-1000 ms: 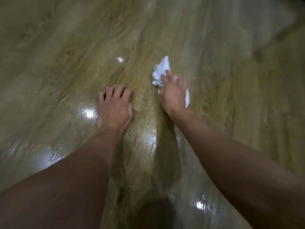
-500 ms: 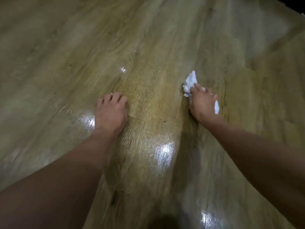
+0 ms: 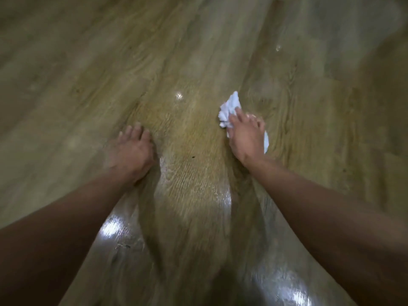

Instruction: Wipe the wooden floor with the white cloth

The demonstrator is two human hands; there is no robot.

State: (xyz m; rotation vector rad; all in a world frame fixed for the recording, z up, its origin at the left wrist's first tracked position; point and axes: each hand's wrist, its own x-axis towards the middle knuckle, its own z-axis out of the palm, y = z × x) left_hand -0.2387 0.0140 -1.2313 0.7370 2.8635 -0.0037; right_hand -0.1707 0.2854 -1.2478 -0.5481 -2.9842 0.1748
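Pressing with spread, fairly straight fingers, the right hand point(image 3: 246, 138) pins the crumpled white cloth point(image 3: 229, 107) to the wooden floor point(image 3: 110, 74), cloth showing beyond the fingertips and at the hand's right edge. The left hand point(image 3: 132, 151) lies flat, palm down, on the floor alongside.

Nothing legible: no text, label, brand, number or sign. White cloth point(image 3: 229, 106) is plain, with no tag or print showing. Wooden floor point(image 3: 194, 164) shows only grain and glare patches. The view is motion-blurred, so any fine marks could not be made out.
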